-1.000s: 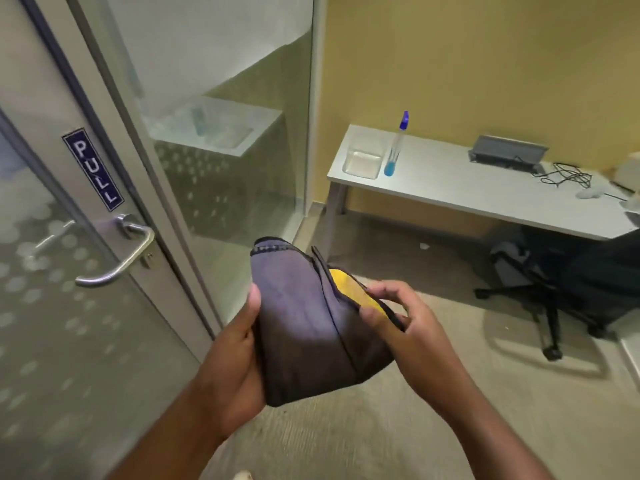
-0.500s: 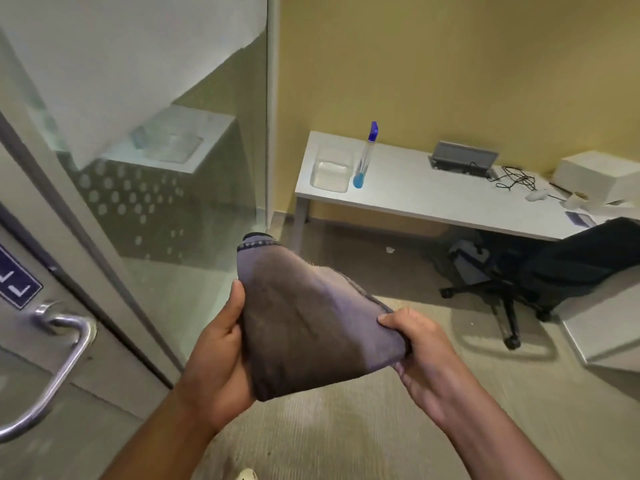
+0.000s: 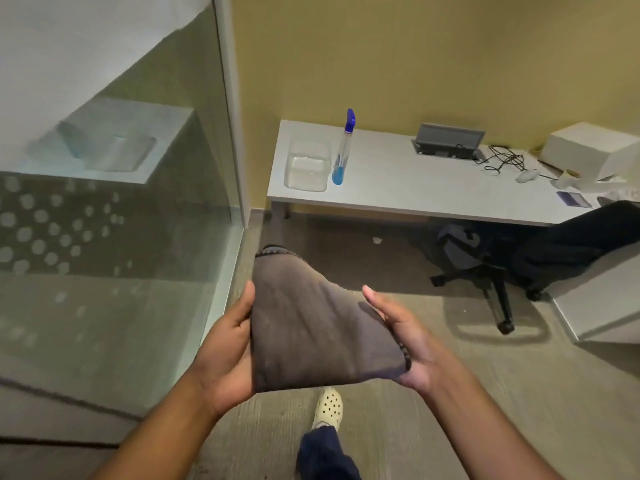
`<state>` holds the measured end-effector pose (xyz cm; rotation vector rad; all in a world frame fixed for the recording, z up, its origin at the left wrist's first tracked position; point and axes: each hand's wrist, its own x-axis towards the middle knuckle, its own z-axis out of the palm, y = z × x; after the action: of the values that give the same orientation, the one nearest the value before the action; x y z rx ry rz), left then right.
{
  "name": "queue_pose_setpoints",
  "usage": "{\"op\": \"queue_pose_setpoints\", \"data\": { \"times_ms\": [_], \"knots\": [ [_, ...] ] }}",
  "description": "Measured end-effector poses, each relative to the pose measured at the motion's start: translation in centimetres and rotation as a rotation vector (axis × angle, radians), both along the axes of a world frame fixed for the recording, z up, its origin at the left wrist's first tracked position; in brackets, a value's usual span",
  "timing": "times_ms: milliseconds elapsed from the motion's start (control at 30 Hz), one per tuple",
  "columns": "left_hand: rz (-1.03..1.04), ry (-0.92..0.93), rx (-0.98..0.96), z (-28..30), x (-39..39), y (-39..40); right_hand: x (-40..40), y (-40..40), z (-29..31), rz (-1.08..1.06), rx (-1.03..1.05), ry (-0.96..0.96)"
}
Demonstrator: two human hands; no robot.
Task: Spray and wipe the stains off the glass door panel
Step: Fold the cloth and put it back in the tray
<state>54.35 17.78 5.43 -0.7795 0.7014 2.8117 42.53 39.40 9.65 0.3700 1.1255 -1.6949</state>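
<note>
Mustard-yellow walls close in a small office floored with grey-beige carpet [image 3: 450,393]. On the left stands a tall clear glass panel [image 3: 114,237], its lower band frosted with pale dots, its face mirroring a desk; a thin pale frame [image 3: 231,109] edges it where it meets the wall. Against the far wall sits a long white rectangular desk [image 3: 415,188]. A black wheeled office chair [image 3: 540,258] lies partly tucked under the desk's right end. On the desk's right end rests a white box [image 3: 588,150], with a grey flip-up socket hatch [image 3: 448,138] near the middle and a tangle of black cables [image 3: 504,161] beside it.

Near the bottom centre, the person holds a folded dark grey-brown cloth [image 3: 311,327] with a stitched edge, spread between both hands, well apart from the desk. The left hand [image 3: 225,348] grips the cloth's left edge, thumb on top and fingers hidden beneath. The right hand [image 3: 405,337] cradles the right corner in its palm, thumb raised off the fabric, fingers loosely curled underneath.

On the desk's left end a clear plastic tub [image 3: 306,168] stands just beside a slim clear spray bottle with a blue nozzle [image 3: 343,150] and a little blue liquid at its base. Below the cloth, a cream perforated clog [image 3: 328,407] shows under a dark trouser leg.
</note>
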Motion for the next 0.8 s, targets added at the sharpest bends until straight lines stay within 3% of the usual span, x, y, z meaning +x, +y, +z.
{"op": "queue_pose_setpoints", "data": {
  "times_ms": [133, 300, 400, 500, 600, 800],
  "knots": [
    [-0.098, 0.058, 0.041, -1.1, -5.2, -1.8, -7.2, -0.2, -2.7, -0.021, -0.103, 0.179],
    [-0.181, 0.267, -0.002, -2.2, -13.3, -3.6, -15.0, -0.8, -4.3, -0.048, -0.151, 0.204],
    [-0.120, 0.065, -0.058, -0.5, -17.8, -2.8, -19.1, -1.4, -4.1, -0.017, -0.149, 0.253],
    [0.046, -0.008, -0.149, 0.5, -21.8, -1.4, -22.1, -2.2, -2.8, -0.147, 0.006, 0.424],
    [0.038, -0.030, -0.289, 1.1, -25.0, -0.2, -24.1, -3.5, -1.6, -0.258, 0.219, 0.641],
    [0.021, 0.088, -0.436, 0.9, -31.0, 0.7, -25.4, -7.8, -0.6, -0.234, 0.249, 0.982]
  ]
}}
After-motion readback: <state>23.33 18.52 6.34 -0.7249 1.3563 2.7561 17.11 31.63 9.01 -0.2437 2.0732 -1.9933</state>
